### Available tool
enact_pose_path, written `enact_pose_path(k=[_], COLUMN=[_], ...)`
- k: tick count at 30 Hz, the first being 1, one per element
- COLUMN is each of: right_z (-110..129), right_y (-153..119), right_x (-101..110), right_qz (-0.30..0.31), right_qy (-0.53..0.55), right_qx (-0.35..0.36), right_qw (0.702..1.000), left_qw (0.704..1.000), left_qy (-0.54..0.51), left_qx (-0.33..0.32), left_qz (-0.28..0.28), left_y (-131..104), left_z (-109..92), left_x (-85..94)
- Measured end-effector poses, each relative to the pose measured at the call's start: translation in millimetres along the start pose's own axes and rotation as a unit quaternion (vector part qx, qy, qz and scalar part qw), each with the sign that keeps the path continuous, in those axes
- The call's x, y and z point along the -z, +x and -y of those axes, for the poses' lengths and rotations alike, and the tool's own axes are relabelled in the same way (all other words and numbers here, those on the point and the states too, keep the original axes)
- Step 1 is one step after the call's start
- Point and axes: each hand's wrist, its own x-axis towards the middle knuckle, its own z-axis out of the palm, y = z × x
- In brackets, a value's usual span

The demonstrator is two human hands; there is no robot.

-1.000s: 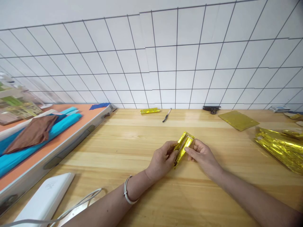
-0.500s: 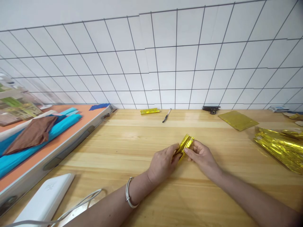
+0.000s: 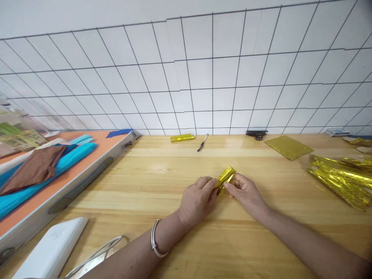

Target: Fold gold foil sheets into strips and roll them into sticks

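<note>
A narrow folded strip of gold foil (image 3: pixel 226 175) rests on the wooden table (image 3: pixel 151 182), angled up to the right. My left hand (image 3: pixel 198 199) pinches its near end from the left, and my right hand (image 3: pixel 245 193) grips it from the right with thumb and forefinger. Most of the strip's lower part is hidden between my fingers. A silver bangle circles my left wrist.
At the back lie another folded gold strip (image 3: pixel 181 137), a black pen (image 3: pixel 202 142), a black clip (image 3: pixel 255 134) and a flat gold sheet (image 3: pixel 288 147). A pile of gold foil (image 3: pixel 341 178) lies right. An orange tray with blue and brown cloth (image 3: pixel 40 166) and a white device with cable (image 3: pixel 52 248) lie left.
The two loose halves of the gold strip have been pressed together into one tighter, shorter-looking bundle, and both hands have closed in around it.
</note>
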Motion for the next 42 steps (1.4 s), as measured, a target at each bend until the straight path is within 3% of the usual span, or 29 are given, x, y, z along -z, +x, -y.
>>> enact_pose_path(k=[11,29,36,42], right_z=[6.2,0.3,5.3,-0.7], right_y=[-0.8,-0.3,-1.3,0.4], right_x=[-1.7,-0.5,-0.8,-2.0], right_qz=[-0.008,-0.009,-0.005,-0.049], right_qy=[-0.016,-0.021,-0.006,-0.011], right_qx=[-0.012,-0.006,-0.001,0.010], right_qw=[1.000,1.000,1.000,0.999], left_qw=[0.998,0.999,0.997,0.997], left_qy=[0.003,0.028,0.043,0.038], left_qx=[-0.051,-0.041,-0.066,-0.061], left_qz=[-0.034,-0.009,0.006,0.010], left_y=[-2.7,0.1,0.5,-0.3], left_z=[-0.2,0.4,-1.0,0.4], left_x=[-1.4,-2.7,-1.4,-2.1])
